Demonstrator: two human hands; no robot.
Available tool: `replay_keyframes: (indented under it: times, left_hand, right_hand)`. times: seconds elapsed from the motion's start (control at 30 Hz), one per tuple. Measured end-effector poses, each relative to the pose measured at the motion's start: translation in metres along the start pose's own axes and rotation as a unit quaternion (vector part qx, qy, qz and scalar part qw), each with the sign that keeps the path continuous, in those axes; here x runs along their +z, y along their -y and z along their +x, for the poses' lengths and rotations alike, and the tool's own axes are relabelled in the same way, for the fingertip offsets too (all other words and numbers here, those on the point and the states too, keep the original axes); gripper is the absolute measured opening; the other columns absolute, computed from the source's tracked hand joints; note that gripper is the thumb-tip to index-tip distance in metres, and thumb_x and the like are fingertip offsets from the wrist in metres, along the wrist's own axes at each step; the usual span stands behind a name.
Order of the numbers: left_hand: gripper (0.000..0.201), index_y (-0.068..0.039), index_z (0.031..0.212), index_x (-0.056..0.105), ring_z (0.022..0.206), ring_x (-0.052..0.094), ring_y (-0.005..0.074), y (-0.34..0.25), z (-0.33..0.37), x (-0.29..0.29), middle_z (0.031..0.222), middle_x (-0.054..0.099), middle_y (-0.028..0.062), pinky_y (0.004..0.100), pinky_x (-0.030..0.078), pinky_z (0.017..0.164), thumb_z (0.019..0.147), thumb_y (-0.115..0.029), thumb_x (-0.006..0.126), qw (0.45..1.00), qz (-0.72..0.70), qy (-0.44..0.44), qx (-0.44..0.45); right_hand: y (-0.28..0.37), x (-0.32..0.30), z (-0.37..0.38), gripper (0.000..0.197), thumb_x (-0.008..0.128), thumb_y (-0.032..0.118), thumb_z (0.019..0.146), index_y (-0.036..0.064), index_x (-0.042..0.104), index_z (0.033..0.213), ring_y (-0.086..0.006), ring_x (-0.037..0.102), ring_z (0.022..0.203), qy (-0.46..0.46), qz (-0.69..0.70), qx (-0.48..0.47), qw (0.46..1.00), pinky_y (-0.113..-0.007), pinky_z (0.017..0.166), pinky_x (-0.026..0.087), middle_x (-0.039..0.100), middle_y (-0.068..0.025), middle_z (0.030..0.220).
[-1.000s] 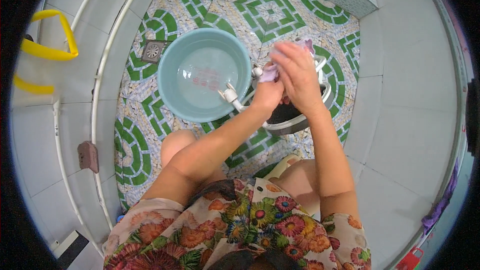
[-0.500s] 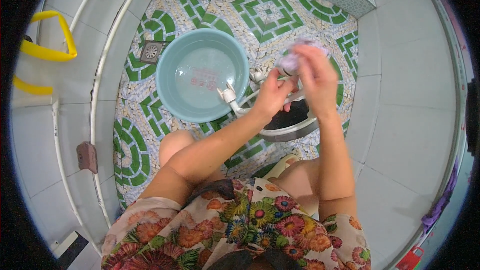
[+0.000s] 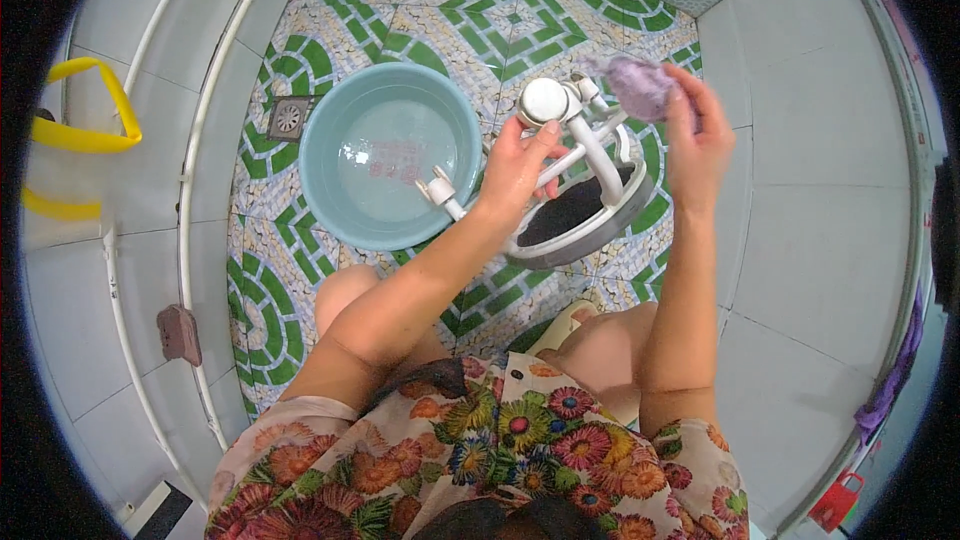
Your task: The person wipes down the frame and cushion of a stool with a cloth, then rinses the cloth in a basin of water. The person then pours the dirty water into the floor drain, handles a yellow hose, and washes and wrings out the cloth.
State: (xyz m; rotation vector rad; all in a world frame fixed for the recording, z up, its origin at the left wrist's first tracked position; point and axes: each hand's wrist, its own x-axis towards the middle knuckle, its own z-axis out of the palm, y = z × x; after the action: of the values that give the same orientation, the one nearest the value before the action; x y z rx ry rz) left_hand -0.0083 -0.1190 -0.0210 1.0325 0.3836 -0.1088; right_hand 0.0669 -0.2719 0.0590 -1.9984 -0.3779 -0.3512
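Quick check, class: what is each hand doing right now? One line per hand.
Left hand: closed, holding the white frame by its round cap.
Right hand: closed, holding the lavender cloth.

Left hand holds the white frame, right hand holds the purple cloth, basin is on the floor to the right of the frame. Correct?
No, wrong side: the head view shows the basin to the left of the white frame. Left hand on the frame and right hand holding the purple cloth are right.
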Motion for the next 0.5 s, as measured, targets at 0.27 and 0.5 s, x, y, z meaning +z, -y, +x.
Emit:
replay_keyframes:
  times: [0.27, 0.5]
  left_hand:
    - [0.037, -0.002, 0.110, 0.041, 0.043, 0.050, 0.0116, -0.004, 0.002, 0.006, 0.081, 0.057, 0.0112, 0.0217, 0.034, 0.036, 0.090, -0.031, 0.052, 0.999, -0.033, -0.030, 0.027]
    - [0.038, -0.002, 0.107, 0.040, 0.042, 0.049, 0.0118, -0.014, 0.006, -0.001, 0.081, 0.057, 0.0136, 0.0224, 0.035, 0.034, 0.090, -0.034, 0.051, 0.999, -0.034, -0.017, 0.017]
  right_hand:
    - [-0.034, 0.022, -0.022, 0.017, 0.057, 0.002, 0.078, 0.0063, 0.063, 0.093, -0.0305, 0.052, 0.101, 0.171, -0.104, -0.071, 0.977, -0.038, 0.087, 0.042, 0.057, -0.0135, 0.109]
    - [-0.085, -0.013, 0.011, 0.020, 0.056, 0.008, 0.081, 0.0031, 0.064, 0.099, -0.0139, 0.059, 0.076, 0.009, 0.044, 0.205, 0.978, -0.026, 0.071, 0.047, 0.064, -0.0063, 0.087]
